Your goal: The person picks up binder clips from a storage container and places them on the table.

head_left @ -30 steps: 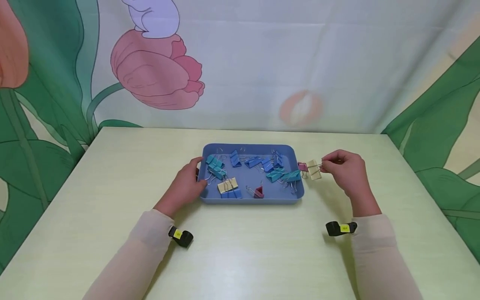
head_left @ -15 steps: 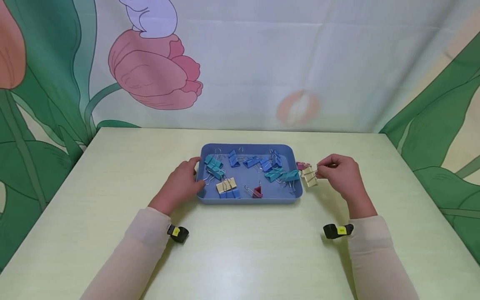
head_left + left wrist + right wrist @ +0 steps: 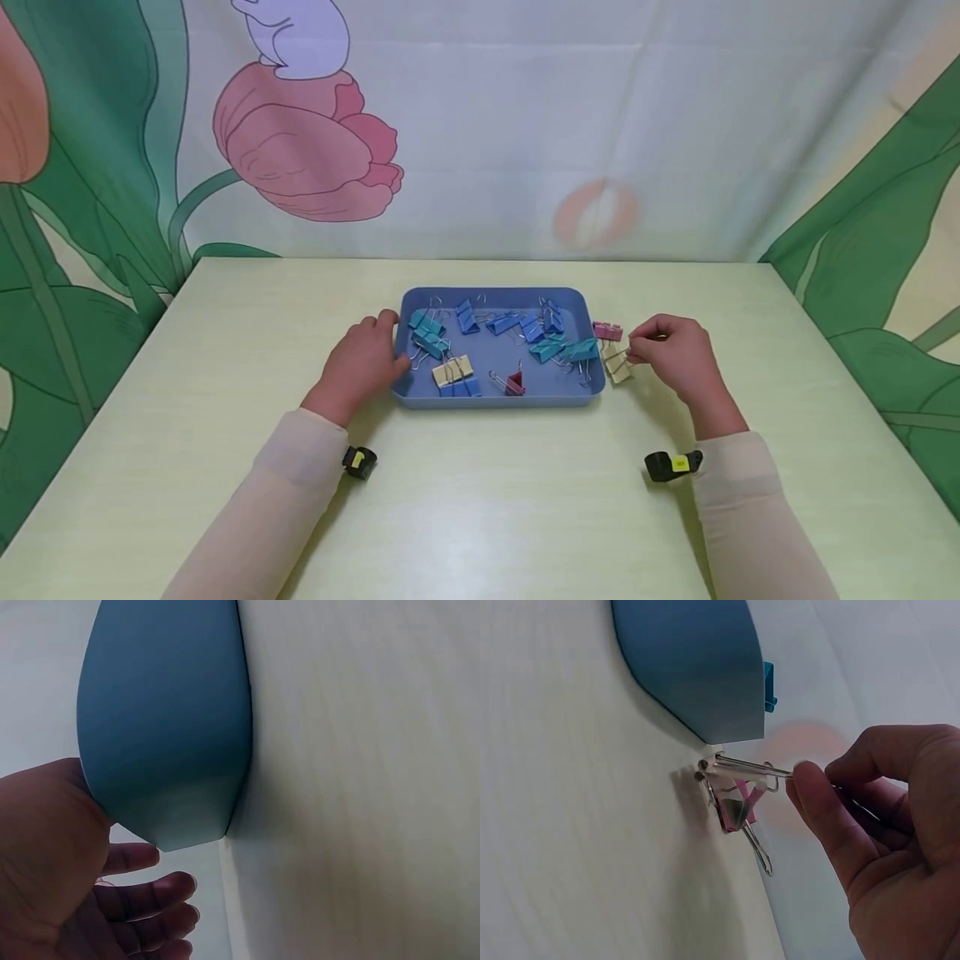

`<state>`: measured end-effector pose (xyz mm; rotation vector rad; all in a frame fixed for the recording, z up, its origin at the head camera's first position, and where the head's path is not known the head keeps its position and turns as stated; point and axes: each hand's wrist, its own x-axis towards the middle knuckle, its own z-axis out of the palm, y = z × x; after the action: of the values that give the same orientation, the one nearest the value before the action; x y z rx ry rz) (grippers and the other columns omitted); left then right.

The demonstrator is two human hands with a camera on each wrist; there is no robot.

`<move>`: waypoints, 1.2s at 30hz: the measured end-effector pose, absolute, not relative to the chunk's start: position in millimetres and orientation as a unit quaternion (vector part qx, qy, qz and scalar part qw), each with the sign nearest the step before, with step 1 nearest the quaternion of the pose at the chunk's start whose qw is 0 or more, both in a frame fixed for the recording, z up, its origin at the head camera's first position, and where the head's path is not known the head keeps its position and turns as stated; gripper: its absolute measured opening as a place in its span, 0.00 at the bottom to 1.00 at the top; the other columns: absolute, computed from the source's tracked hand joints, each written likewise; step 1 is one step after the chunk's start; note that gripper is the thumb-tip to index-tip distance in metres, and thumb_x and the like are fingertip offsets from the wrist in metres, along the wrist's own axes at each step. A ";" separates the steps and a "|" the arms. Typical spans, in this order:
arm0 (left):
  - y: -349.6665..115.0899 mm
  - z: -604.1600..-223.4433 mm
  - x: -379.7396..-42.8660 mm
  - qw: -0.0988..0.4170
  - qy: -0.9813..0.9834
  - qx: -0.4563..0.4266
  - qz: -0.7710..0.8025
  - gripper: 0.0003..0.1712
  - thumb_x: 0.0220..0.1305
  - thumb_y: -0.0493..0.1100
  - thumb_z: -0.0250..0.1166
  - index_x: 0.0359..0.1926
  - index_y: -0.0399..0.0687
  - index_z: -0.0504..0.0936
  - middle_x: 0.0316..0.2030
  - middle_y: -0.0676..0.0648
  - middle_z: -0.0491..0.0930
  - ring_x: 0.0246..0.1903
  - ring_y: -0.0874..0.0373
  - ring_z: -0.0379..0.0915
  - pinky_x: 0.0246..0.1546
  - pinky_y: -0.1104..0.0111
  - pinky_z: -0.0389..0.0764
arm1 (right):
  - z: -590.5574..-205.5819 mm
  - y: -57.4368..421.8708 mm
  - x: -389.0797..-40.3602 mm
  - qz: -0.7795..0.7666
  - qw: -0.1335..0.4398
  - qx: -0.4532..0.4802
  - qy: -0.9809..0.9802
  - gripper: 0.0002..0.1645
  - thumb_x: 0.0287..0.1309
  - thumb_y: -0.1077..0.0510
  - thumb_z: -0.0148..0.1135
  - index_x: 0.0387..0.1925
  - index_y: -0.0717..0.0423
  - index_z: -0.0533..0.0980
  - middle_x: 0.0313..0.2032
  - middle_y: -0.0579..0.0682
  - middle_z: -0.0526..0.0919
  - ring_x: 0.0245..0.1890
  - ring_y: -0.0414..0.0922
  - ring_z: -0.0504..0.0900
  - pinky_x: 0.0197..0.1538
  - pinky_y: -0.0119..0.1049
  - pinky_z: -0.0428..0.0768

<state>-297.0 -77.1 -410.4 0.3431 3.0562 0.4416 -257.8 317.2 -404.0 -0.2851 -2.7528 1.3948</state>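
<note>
My right hand (image 3: 678, 354) pinches the wire handle of a cream binder clip (image 3: 617, 363) between thumb and fingers, just off the right end of the blue tray (image 3: 498, 402). Right behind it, a pink binder clip (image 3: 607, 331) lies beside the tray. In the right wrist view the cream clip's body (image 3: 718, 771) is low over the tabletop and overlaps the pink clip. At the tray's left end my left hand (image 3: 360, 367) rests with its thumb at the rim. The left wrist view shows its other fingers (image 3: 150, 896) loosely bent, off the tray wall.
Inside the tray lie several blue clips (image 3: 504, 323), teal clips (image 3: 430, 340), a cream clip (image 3: 453, 370) and a dark red clip (image 3: 516, 383). One teal clip (image 3: 580, 351) reaches the right rim. A printed curtain (image 3: 480, 133) hangs behind the table (image 3: 495, 500).
My right hand has moved the cream clip slightly left and down toward the table, and more of the pink clip shows. My left hand has stayed at the tray's left end.
</note>
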 end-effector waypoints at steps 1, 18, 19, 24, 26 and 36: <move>-76.9 -409.6 -296.9 0.018 0.984 0.111 0.141 0.34 0.55 0.49 0.60 0.59 0.39 0.60 0.49 0.36 0.72 0.45 0.43 0.71 0.46 0.53 0.74 | -404.7 317.0 -258.2 0.452 0.019 -0.089 -0.887 0.13 0.55 0.57 0.56 0.39 0.62 0.77 0.36 0.56 0.81 0.31 0.45 0.85 0.40 0.36 0.80; -72.1 -407.7 -294.0 0.009 0.989 0.117 0.093 0.34 0.55 0.51 0.61 0.57 0.38 0.62 0.45 0.37 0.73 0.40 0.45 0.70 0.43 0.54 0.75 | -413.7 317.9 -261.2 0.450 -0.008 -0.110 -0.886 0.14 0.56 0.56 0.57 0.41 0.61 0.77 0.38 0.57 0.80 0.31 0.41 0.84 0.41 0.37 0.80; -72.1 -407.8 -294.5 0.009 0.989 0.116 0.092 0.34 0.55 0.51 0.61 0.57 0.38 0.62 0.45 0.37 0.73 0.40 0.45 0.70 0.43 0.54 0.75 | -413.8 317.9 -261.3 0.449 -0.007 -0.111 -0.886 0.14 0.56 0.56 0.57 0.41 0.61 0.77 0.38 0.57 0.80 0.31 0.42 0.84 0.41 0.37 0.80; -71.6 -406.2 -294.4 0.011 0.989 0.117 0.093 0.32 0.55 0.50 0.60 0.56 0.38 0.62 0.44 0.37 0.73 0.39 0.45 0.70 0.43 0.54 0.75 | -413.8 318.3 -261.6 0.428 0.004 -0.101 -0.898 0.13 0.56 0.55 0.57 0.39 0.59 0.77 0.36 0.56 0.81 0.31 0.42 0.84 0.37 0.33 0.80; -71.7 -405.7 -294.0 0.012 0.988 0.120 0.094 0.31 0.56 0.50 0.60 0.56 0.38 0.62 0.43 0.37 0.73 0.39 0.44 0.70 0.41 0.53 0.75 | -413.9 318.7 -261.7 0.411 0.009 -0.095 -0.907 0.12 0.55 0.55 0.56 0.37 0.57 0.78 0.35 0.55 0.82 0.31 0.43 0.83 0.35 0.32 0.78; -72.2 -405.7 -293.2 0.008 0.988 0.125 0.087 0.29 0.57 0.49 0.58 0.55 0.39 0.63 0.41 0.38 0.74 0.36 0.45 0.70 0.38 0.54 0.75 | -405.8 313.8 -256.0 0.316 0.074 -0.056 -0.944 0.08 0.54 0.56 0.56 0.34 0.54 0.78 0.34 0.54 0.82 0.34 0.48 0.77 0.34 0.37 0.73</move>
<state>-293.2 -72.2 -405.7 0.3909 3.0888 0.2728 -256.0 313.8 -405.8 -0.1675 -2.8336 0.9483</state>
